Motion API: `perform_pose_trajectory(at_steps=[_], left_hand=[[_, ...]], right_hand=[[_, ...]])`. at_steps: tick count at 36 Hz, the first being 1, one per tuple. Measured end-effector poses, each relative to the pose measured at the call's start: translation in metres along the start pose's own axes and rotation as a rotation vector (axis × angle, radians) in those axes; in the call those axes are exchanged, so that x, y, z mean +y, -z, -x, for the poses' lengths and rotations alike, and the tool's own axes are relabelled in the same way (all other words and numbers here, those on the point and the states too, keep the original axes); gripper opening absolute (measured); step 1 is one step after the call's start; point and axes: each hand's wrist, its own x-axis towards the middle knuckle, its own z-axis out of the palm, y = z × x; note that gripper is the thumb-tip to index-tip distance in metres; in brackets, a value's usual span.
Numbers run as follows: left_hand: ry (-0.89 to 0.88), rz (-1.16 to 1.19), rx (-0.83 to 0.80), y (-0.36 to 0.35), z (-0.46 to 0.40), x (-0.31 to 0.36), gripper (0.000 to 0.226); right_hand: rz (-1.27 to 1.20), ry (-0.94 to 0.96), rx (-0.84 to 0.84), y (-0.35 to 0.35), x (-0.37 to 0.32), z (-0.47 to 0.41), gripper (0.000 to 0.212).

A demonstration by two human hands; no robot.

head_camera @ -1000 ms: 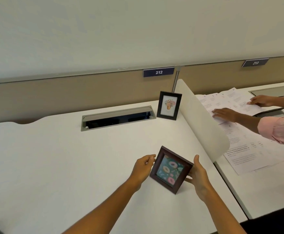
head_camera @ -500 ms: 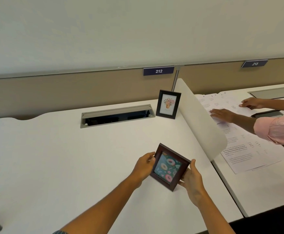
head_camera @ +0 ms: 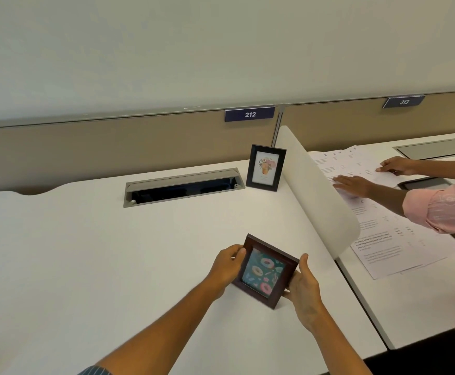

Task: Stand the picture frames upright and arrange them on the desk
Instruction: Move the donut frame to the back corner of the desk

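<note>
1. The brown frame (head_camera: 266, 271) is the landmark; it shows a teal print with donuts and sits tilted, its picture side facing up toward the camera, over the near part of the white desk (head_camera: 85, 253).
2. The left hand (head_camera: 227, 267) clamps the frame's left edge, thumb on the front rim, fingers curled behind it.
3. The right hand (head_camera: 303, 286) clamps the frame's right edge and lower right corner, thumb along the side.
4. Whether the frame's lowest corner touches the desk cannot be told.
5. Beyond the frame, well apart from it at the back of the desk, a black frame (head_camera: 266, 167) with a flower-pot print stands upright.
6. Just left of that black frame, and far behind the brown frame, a grey cable tray (head_camera: 181, 186) is sunk into the desk with its lid open.
7. To the right of the brown frame a white curved divider (head_camera: 321, 190) stands on the desk's edge, running back toward the black frame.
8. Past the divider, further right of the brown frame, printed papers (head_camera: 383, 239) lie on the next desk.
9. Another person's two hands rest flat on those papers; a pink sleeve (head_camera: 442, 207) covers the nearer arm.
10. Behind everything, above the black frame, a beige partition carries a blue sign (head_camera: 250, 114) reading 212; a second sign (head_camera: 403, 102) reading 213 sits further right.
</note>
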Motion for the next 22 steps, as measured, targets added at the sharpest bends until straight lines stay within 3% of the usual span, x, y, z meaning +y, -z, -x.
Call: perform_pose_trajectory(at_steps=[11,22], left_hand=[[-0.02,-0.034,0.044,0.038,0.016,0.001,0.023],[-0.043,-0.016,0.178,0.124,0.051,-0.001,0.023]], right_hand=[[0.098,0.031,-0.025,-0.033,-0.011,0.003,0.089],[0.219,0.069,-0.158,-0.124,-0.023,0.011,0.094]])
